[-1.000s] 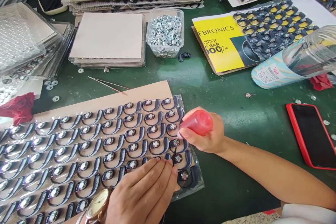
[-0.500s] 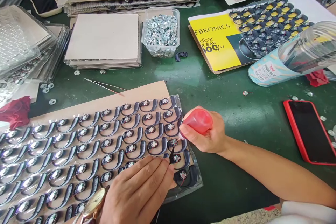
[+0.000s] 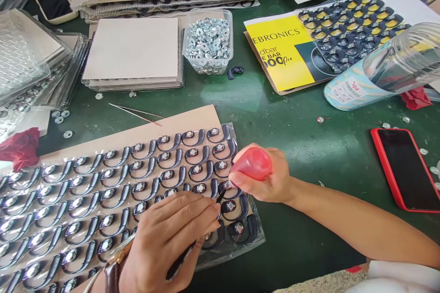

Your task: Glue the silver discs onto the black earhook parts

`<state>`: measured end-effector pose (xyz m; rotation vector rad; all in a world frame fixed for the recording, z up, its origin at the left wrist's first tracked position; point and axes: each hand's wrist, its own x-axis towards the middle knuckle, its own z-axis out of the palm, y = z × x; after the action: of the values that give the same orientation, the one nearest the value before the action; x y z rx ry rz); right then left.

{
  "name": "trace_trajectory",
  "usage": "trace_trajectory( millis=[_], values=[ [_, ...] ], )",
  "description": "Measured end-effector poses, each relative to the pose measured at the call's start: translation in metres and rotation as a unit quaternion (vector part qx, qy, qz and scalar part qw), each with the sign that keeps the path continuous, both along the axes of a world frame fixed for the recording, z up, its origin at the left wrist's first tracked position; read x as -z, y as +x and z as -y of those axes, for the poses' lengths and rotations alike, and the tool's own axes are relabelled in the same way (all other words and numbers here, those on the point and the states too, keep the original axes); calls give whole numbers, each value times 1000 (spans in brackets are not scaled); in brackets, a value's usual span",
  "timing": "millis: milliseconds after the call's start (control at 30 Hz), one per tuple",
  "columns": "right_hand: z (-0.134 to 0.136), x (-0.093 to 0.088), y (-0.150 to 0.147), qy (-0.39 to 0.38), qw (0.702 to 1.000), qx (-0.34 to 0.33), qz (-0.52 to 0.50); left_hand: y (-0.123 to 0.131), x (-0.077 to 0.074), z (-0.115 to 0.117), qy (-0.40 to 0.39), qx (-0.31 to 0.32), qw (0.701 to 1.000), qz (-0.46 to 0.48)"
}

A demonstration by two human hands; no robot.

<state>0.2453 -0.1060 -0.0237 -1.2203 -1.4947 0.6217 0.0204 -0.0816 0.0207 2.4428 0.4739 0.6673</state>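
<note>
My right hand (image 3: pixel 277 181) is wrapped round a red translucent squeeze bottle (image 3: pixel 255 163), its tip pointing down to the left at a small part near the sheet's right edge. Closed on black tweezers (image 3: pixel 221 196), my left hand (image 3: pixel 177 226) hovers low over the sheet, and the tweezer tip meets that same part. Rows of black hook-shaped earpiece housings (image 3: pixel 203 171), each with a round silver speaker and thin red wires, lie on a plastic-covered cardboard sheet (image 3: pixel 195 116). My left hand and wrist hide some of the lower housings.
A clear tub (image 3: pixel 208 66) of metal washers stands behind the sheet, beside stacked card-topped trays (image 3: pixel 132 50). On the right are a red-cased phone (image 3: pixel 407 169), a tilted clear bottle (image 3: pixel 360 78) and a yellow printed box panel (image 3: pixel 275 36). Another pair of tweezers (image 3: pixel 137 114) lies behind.
The red bottle and my right hand have shifted slightly left and down. My left hand has rolled and drawn back a little left, showing more of the tweezers.
</note>
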Motion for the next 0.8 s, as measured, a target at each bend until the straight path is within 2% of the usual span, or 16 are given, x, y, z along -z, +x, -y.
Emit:
trace_trajectory(
  millis=[167, 233, 300, 367, 433, 600, 800],
  values=[
    [0, -4, -2, 40, 999, -4, -18, 2, 2, -7, -54, -35, 998, 24],
    [-3, -10, 1, 23, 997, -12, -71, 1, 2, -6, -59, -43, 997, 28],
    [-10, -18, 5, -28, 992, -27, -121, -1, 2, -5, -54, -39, 997, 30],
    [-21, -23, 10, -70, 989, -33, -124, -3, 2, -4, -32, -23, 999, 25],
    [-32, -23, 12, -69, 993, -25, -96, -6, 3, -4, 15, -3, 1000, 14],
    [-43, -5, 8, -67, 994, -1, -90, -8, 11, -11, 151, 14, 988, -27],
    [-40, 0, 3, -58, 996, -6, -66, -4, 25, -7, 167, 6, 986, -30]
  ],
)
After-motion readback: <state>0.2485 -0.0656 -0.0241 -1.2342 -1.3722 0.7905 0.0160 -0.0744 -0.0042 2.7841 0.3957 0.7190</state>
